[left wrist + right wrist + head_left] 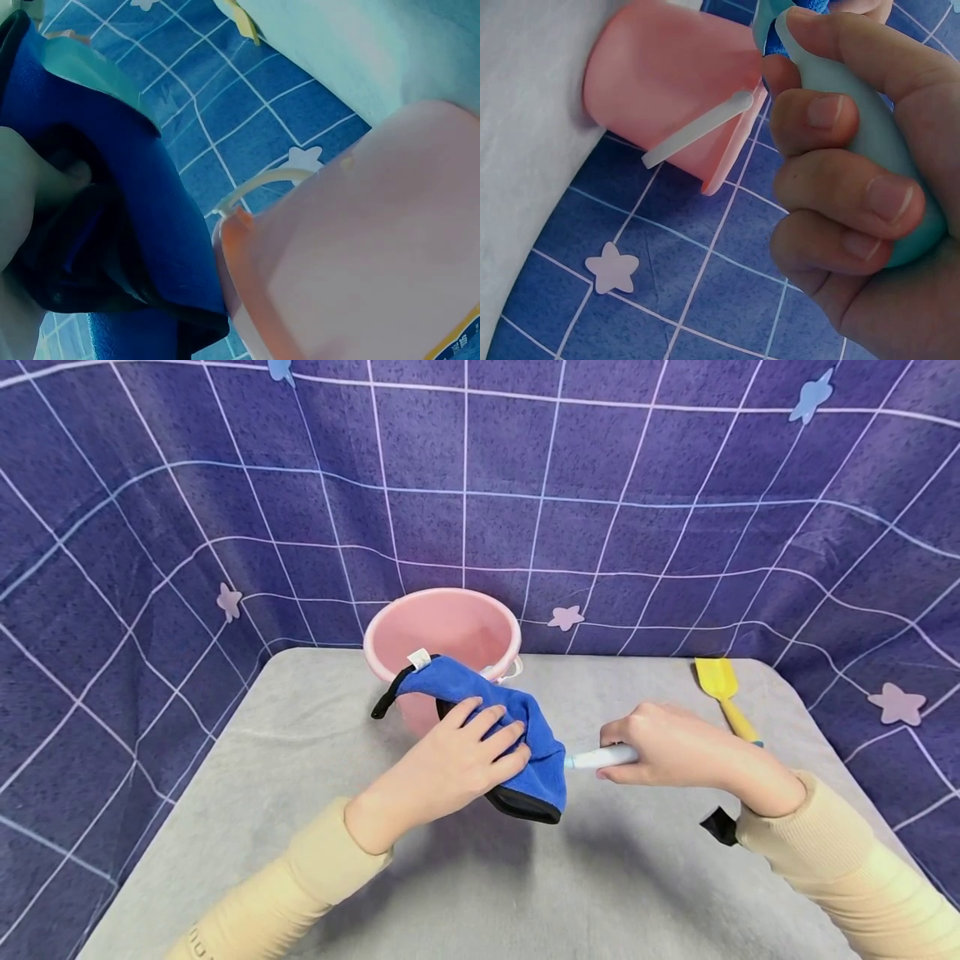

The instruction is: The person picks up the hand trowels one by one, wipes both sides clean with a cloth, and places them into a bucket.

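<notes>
My left hand [468, 756] grips a blue cloth [536, 727] with black edging and a small white tag, its fingers spread over the top. In the left wrist view the thumb lies under a fold of the cloth. My right hand [660, 747] holds a pale teal toy shovel by its thick handle [855, 112]. The cloth is draped over the shovel's far part, whose broad teal blade [94, 71] partly shows in the left wrist view. Just behind the cloth stands a pink bucket [450, 614], upright, its front side partly covered by the cloth and left hand.
A yellow toy shovel [720, 681] lies at the back right of the grey-covered table [300, 727], partly behind the right forearm. A small black piece [720, 825] is beside the right sleeve. Purple gridded fabric [502, 518] with stars surrounds the table. The bucket has a white handle [697, 129].
</notes>
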